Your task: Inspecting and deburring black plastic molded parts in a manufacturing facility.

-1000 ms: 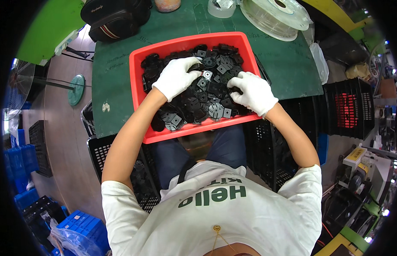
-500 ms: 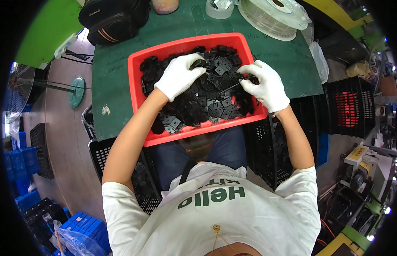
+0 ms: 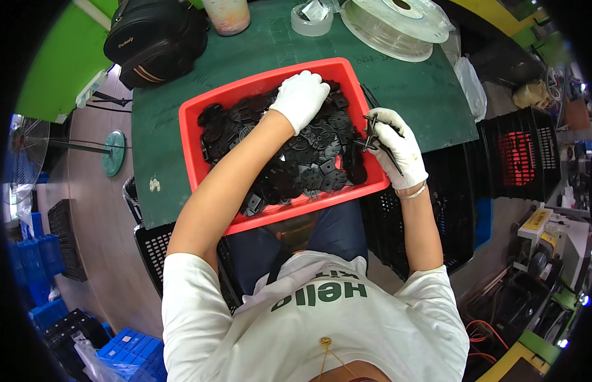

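A red plastic tub (image 3: 189, 148) holds many small black plastic parts (image 3: 319, 159), flat and square or rounded, in a loose heap. Over the tub's far side, my left hand (image 3: 301, 99), in a white glove, is closed with its fingers curled down among the parts. Whatever it grips is hidden under the glove. Just past the tub's right rim, my gloved right hand (image 3: 401, 149) is closed on a thin, branched black plastic piece (image 3: 371, 132) that looks like a moulding sprue. One long stem of it runs down across the palm.
The tub rests at the near edge of a green table (image 3: 162, 127). Behind it stand a black bag (image 3: 157, 44), a stained cup (image 3: 228, 16), a tape roll (image 3: 312, 19) and a large clear spool (image 3: 398, 28). Black crates (image 3: 522, 156) flank my legs and stand at right.
My left hand has moved right and away from me, deeper over the heap. My right hand has drawn out beyond the tub's right rim, with the branched black piece now plainly in it.
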The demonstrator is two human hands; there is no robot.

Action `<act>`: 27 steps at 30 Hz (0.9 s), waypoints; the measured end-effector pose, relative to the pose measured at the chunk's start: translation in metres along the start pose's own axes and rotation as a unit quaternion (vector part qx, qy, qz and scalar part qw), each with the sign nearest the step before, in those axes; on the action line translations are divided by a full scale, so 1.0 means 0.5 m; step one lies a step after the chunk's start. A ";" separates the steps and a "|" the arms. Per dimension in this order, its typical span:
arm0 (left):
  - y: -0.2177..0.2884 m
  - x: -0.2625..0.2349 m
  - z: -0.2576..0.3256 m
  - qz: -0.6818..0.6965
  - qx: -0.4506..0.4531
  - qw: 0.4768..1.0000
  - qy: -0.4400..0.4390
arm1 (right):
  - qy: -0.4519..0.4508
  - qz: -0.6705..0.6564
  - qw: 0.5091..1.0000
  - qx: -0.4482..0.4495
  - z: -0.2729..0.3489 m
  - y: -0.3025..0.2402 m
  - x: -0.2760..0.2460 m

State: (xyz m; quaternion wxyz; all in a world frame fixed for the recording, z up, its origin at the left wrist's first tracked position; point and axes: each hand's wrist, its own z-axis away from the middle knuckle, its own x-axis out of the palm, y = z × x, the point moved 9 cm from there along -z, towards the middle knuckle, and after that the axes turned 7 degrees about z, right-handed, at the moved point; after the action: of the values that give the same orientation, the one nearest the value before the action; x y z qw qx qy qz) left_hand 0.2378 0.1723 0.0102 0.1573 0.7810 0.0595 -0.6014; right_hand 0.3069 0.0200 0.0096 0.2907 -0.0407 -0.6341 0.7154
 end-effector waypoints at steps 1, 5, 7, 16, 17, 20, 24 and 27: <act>0.004 0.002 0.000 -0.010 0.008 1.000 -0.007 | -0.014 -0.035 0.999 0.004 -0.001 0.004 0.001; 0.004 0.002 0.002 -0.033 -0.002 0.999 -0.013 | -0.040 -0.125 0.991 -0.002 -0.007 0.009 -0.001; 0.000 0.009 0.001 -0.045 -0.023 0.998 -0.021 | -0.027 -0.144 0.989 -0.010 -0.008 0.009 -0.011; -0.062 -0.040 0.022 0.155 -0.047 0.978 0.132 | -0.022 -0.174 0.984 -0.017 0.000 0.012 -0.025; -0.071 -0.049 0.023 0.200 -0.056 0.966 0.151 | -0.023 -0.177 0.984 -0.016 0.000 0.013 -0.024; -0.122 -0.025 0.030 0.456 -0.196 0.862 0.107 | -0.015 -0.184 0.983 -0.019 -0.003 0.013 -0.023; -0.109 -0.005 0.047 0.645 -0.268 0.713 0.062 | -0.059 -0.213 0.975 -0.028 -0.014 0.010 -0.001; -0.081 -0.002 0.045 0.648 -0.256 0.717 0.017 | -0.051 -0.234 0.970 -0.038 -0.019 0.012 -0.005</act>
State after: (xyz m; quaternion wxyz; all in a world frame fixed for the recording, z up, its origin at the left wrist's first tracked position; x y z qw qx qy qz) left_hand 0.2053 0.2033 -0.0011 0.7013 0.5686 -0.3070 -0.3012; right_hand 0.3110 0.0270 0.0015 0.4155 0.1343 -0.6671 0.6036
